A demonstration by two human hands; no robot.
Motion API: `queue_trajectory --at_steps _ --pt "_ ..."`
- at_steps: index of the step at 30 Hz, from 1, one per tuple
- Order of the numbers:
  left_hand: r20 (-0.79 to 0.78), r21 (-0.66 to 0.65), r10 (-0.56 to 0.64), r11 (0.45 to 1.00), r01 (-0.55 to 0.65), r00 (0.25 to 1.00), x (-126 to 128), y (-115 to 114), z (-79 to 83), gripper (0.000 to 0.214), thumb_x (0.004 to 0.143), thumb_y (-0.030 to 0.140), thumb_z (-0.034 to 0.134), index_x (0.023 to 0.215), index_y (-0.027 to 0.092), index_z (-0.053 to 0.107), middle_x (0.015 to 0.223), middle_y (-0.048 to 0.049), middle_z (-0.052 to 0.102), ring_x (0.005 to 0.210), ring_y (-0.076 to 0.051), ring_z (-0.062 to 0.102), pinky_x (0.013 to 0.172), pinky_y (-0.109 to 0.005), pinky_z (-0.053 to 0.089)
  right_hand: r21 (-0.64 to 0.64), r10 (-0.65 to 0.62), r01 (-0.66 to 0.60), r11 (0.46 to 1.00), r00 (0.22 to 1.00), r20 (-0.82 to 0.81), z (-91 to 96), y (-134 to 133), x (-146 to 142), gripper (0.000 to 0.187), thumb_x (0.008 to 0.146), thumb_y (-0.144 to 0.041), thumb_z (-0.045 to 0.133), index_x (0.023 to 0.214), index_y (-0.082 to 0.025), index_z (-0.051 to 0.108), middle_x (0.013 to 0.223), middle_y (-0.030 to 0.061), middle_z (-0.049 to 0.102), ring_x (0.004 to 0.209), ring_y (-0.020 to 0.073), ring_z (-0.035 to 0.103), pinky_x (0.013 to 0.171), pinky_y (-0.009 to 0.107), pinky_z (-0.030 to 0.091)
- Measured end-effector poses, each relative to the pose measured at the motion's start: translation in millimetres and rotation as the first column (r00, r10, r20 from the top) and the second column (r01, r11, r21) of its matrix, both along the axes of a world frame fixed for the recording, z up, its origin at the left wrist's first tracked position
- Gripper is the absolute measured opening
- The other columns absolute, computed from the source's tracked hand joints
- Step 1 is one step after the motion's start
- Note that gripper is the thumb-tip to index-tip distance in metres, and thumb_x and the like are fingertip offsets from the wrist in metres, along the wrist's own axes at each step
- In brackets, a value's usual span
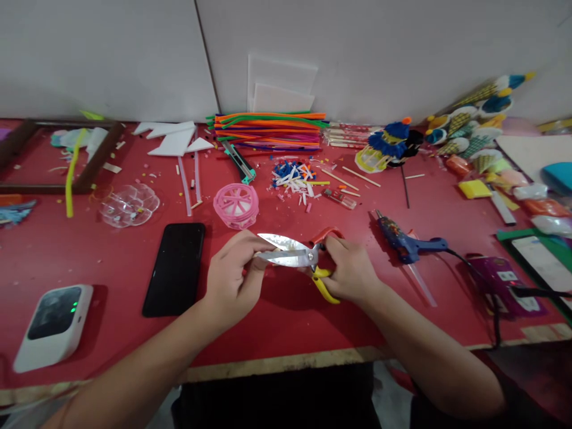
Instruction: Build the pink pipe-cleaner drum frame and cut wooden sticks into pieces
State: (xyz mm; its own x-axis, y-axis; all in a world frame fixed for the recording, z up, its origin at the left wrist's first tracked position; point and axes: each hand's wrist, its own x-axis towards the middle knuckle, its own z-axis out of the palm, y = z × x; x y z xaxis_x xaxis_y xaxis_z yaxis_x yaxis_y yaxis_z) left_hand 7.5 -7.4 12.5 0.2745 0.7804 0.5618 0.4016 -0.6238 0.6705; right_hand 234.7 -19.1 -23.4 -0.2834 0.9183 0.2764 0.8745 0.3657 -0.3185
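My right hand (351, 269) grips a pair of scissors (290, 256) by its handles, one red and one yellow. The blades are parted and point left. Close to their tips is my left hand (236, 271), its thumb and fingers pinched together. Whatever it pinches is too small and too covered to make out. Beyond the hands stands a round pink spoked piece (236, 205). Farther back lies a heap of small blue, white and orange cut bits (295, 179), with a green and black box cutter (238, 162) to its left.
A black phone (174, 269) and a white device (54, 326) lie on the left. To the right are a blue glue gun (404, 238) and its cord. Bundled pipe cleaners (270, 130) lie along the wall. Several cone figures (473, 128) crowd the back right of the red table (286, 328).
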Motion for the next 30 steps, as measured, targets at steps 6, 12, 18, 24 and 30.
queue_trajectory --at_steps 6,12,18,24,30 --pt "-0.033 0.033 0.018 0.999 -0.017 0.999 1 1 4.3 0.015 0.089 0.012 0.051 0.08 0.018 0.062 0.071 -0.0001 0.063 0.061 -0.01 0.058 0.056 -0.021 0.046 0.038 0.014 -0.012 0.999 0.999 -0.05 0.7 2 0 0.029 0.078 -0.046 0.05 0.063 -0.023 0.04 0.053 -0.0011 0.048 0.048 0.0125 0.041 0.05 0.026 0.024" --pt "-0.437 0.011 0.055 0.998 -0.056 0.898 1 8 -7.9 0.014 0.088 0.018 0.056 0.093 0.02 0.069 0.083 -0.0047 0.07 0.081 -0.02 0.066 0.068 -0.029 0.053 -0.038 -0.159 0.155 0.987 0.974 -0.164 10.7 7 1 0.045 0.083 -0.061 0.044 0.06 -0.024 0.038 0.048 -0.0026 0.043 0.043 0.0111 0.036 0.047 0.025 0.024" --pt "-0.793 -0.204 -0.105 0.974 -0.1 0.601 7 10 -11.3 0.019 0.088 0.015 0.052 0.098 0.019 0.069 0.101 -0.009 0.066 0.078 -0.023 0.066 0.055 -0.029 0.048 -0.128 -0.235 0.215 0.968 0.957 -0.168 15.8 10 4 0.053 0.085 -0.07 0.038 0.061 -0.023 0.044 0.047 -0.0023 0.045 0.041 0.011 0.038 0.046 0.025 0.025" --pt "-0.738 -0.221 -0.103 0.97 -0.096 0.667 5 13 -17.7 0.02 0.09 0.015 0.052 0.106 0.016 0.064 0.1 -0.0097 0.065 0.086 -0.025 0.066 0.069 -0.034 0.053 -0.087 -0.289 0.283 0.955 0.956 -0.058 12.8 12 4 0.053 0.083 -0.071 0.043 0.062 -0.023 0.048 0.051 0.0017 0.053 0.045 0.0146 0.046 0.048 0.027 0.027" --pt "-0.478 0.016 -0.016 1.0 0.027 0.878 1 16 -14.3 0.025 0.094 0.018 0.046 0.112 0.014 0.063 0.102 -0.0123 0.065 0.093 -0.023 0.062 0.083 -0.039 0.053 -0.033 -0.366 0.372 0.928 0.924 0.111 4.3 10 5 0.032 0.081 -0.051 0.059 0.08 -0.019 0.06 0.073 0.0083 0.065 0.058 0.0204 0.058 0.051 0.029 0.034"
